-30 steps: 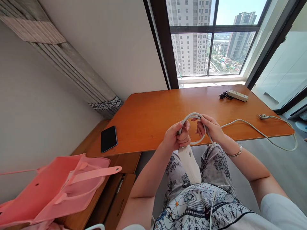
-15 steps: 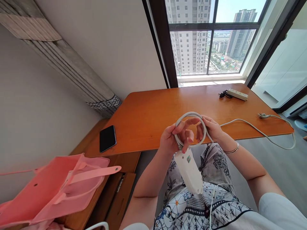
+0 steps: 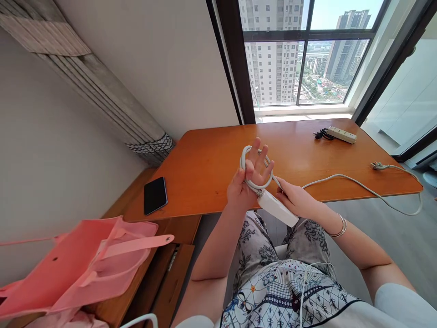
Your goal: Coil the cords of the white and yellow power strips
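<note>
A loop of white power cord [image 3: 242, 159] circles my left hand [image 3: 248, 180], whose fingers are spread up through it while the thumb side bears on the coil. From the coil's lower end a white power strip [image 3: 277, 208] slants down to the right, above my lap. My right hand [image 3: 296, 197] is closed on the cord beside the coil, its fingers touching the upper side of the strip. The cord's free length runs right across the table to a plug [image 3: 378, 166] near the right end. What lies under the right fingers is partly hidden.
On the wooden table [image 3: 211, 168] a black phone [image 3: 155, 196] lies at the left, and a second power strip [image 3: 341, 135] with a black cord at the back right. A pink bag [image 3: 102, 269] sits at the lower left. The cord hangs over the table's right edge.
The coil has moved up and left, and my left fingers have opened out through it. The strip has swung up from hanging downward to slanting right, and my right hand has come lower, against it.
</note>
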A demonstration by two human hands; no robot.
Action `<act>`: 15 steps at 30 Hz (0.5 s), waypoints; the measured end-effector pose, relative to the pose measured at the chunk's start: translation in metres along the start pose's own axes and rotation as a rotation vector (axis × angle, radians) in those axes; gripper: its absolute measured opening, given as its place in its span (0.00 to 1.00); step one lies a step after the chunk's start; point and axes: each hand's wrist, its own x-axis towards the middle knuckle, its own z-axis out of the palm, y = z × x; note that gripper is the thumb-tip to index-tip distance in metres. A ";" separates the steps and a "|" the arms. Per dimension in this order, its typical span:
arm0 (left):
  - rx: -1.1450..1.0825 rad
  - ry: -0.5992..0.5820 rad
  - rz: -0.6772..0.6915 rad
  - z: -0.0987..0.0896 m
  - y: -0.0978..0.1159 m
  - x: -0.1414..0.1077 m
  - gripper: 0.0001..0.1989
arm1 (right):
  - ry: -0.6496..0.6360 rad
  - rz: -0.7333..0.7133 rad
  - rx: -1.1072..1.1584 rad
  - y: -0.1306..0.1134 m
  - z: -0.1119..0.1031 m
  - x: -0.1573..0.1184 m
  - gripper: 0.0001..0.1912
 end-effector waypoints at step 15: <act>0.293 0.088 0.197 -0.031 -0.010 0.009 0.20 | 0.218 -0.093 -0.464 0.016 -0.020 -0.031 0.15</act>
